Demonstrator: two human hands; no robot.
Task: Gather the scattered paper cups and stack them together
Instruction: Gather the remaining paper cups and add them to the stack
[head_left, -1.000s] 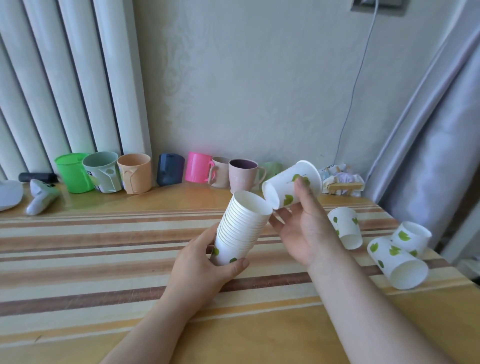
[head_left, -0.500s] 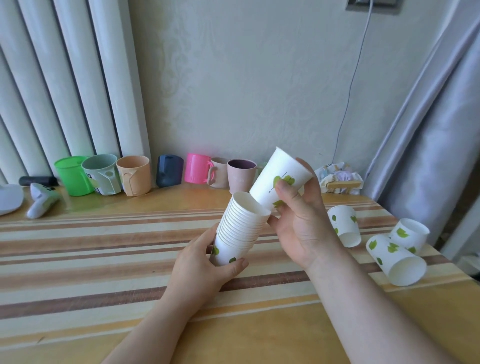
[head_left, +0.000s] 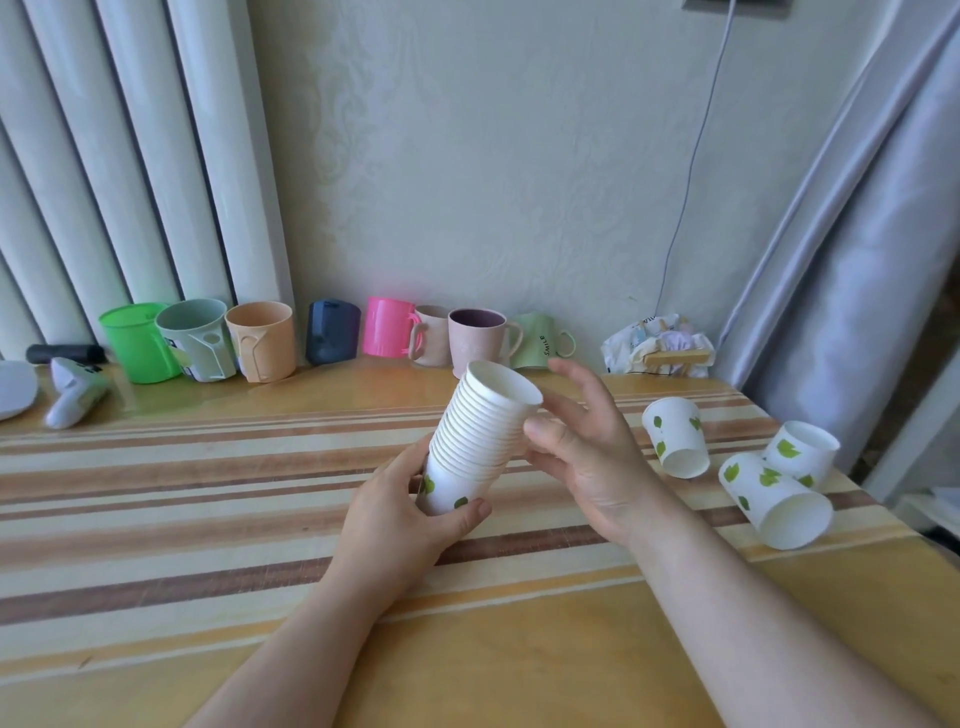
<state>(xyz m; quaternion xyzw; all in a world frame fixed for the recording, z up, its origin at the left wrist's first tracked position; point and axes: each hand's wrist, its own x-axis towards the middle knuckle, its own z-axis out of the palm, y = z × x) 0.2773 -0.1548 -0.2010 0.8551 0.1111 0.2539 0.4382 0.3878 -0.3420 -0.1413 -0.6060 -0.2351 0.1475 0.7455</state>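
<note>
My left hand (head_left: 402, 512) grips the base of a tilted stack of white paper cups (head_left: 480, 434) with green leaf prints, held above the striped table (head_left: 182, 493). My right hand (head_left: 587, 452) is beside the stack's upper rims, fingers spread, thumb touching the rims, holding nothing. Three loose leaf-print cups lie at the right of the table: one (head_left: 674, 436) mouth toward me, one on its side (head_left: 774, 499) near the table's right edge, one (head_left: 802, 452) just behind that.
A row of coloured plastic mugs (head_left: 332, 338) lines the wall at the back. A white handheld device (head_left: 75, 392) and a black object lie at far left. A crumpled packet (head_left: 657, 343) sits back right, under a hanging cable. A curtain hangs at right.
The single cup that my right hand held above the stack has gone into the stack's top. My right hand has let go and opened beside the rims.
</note>
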